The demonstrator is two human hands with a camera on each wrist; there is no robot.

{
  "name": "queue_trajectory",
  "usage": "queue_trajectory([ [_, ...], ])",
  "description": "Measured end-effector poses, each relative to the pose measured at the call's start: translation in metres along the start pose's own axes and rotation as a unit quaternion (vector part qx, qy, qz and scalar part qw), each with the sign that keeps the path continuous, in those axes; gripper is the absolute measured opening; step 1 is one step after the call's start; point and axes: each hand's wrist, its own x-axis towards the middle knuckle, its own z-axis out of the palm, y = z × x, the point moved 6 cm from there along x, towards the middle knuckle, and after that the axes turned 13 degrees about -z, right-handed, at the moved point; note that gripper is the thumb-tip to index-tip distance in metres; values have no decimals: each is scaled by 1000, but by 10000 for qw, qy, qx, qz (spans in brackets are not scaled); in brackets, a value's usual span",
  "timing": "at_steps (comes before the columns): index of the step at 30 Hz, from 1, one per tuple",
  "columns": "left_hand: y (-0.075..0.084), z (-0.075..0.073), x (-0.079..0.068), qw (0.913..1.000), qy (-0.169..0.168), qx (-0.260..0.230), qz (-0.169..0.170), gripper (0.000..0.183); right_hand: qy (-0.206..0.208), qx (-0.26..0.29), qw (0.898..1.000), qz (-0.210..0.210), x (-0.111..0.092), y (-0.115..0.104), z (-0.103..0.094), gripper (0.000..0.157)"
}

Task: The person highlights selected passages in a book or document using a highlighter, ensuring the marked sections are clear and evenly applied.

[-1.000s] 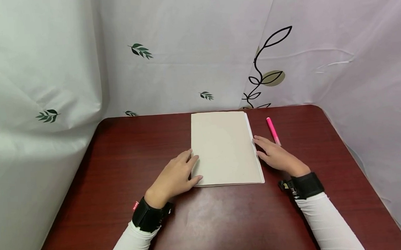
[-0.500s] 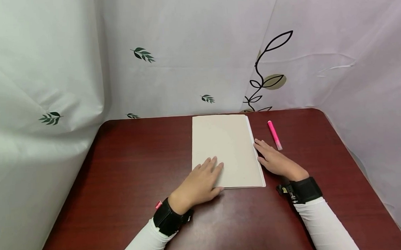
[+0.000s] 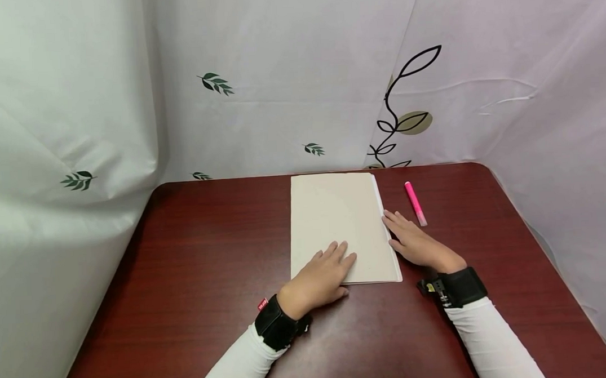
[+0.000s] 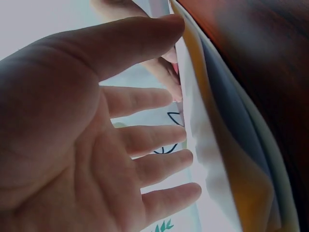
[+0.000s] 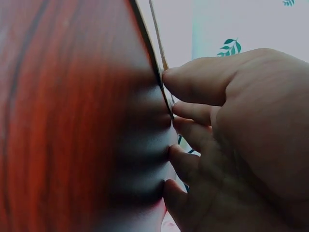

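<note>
A flat, cream-coloured paper folder [image 3: 334, 210] lies on the table, its long sides running away from me. My left hand [image 3: 319, 278] rests over its near edge, fingertips on the cover with fingers extended and the thumb beside the edge. In the left wrist view, the near edge of the folder [image 4: 212, 106] bulges apart into several layers, among them white, orange and bluish grey. At the right long side is my right hand [image 3: 418, 243], its fingertips touching the edge and the table. The right wrist view has this hand [image 5: 241, 135] with fingers extended, holding nothing.
A pink marker [image 3: 415, 204] lies just beyond my right hand. The dark red-brown table [image 3: 208, 232] has rounded far corners. White cloth [image 3: 259, 117] with leaf prints hangs behind it and at both sides.
My left hand has moved from the folder's left edge rightward across its near part, onto the cover. The right hand stays almost in place at the right edge. The folder looks still.
</note>
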Motion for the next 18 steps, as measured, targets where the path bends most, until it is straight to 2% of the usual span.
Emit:
queue_trajectory([
  [8, 3, 5, 13, 9999, -90, 9, -133, 79, -31, -80, 9999, 59, 0, 2, 2, 59],
  [18, 3, 5, 20, 9986, 267, 399, -215, 79, -115, -4, 9998, 135, 0, 3, 4, 60],
])
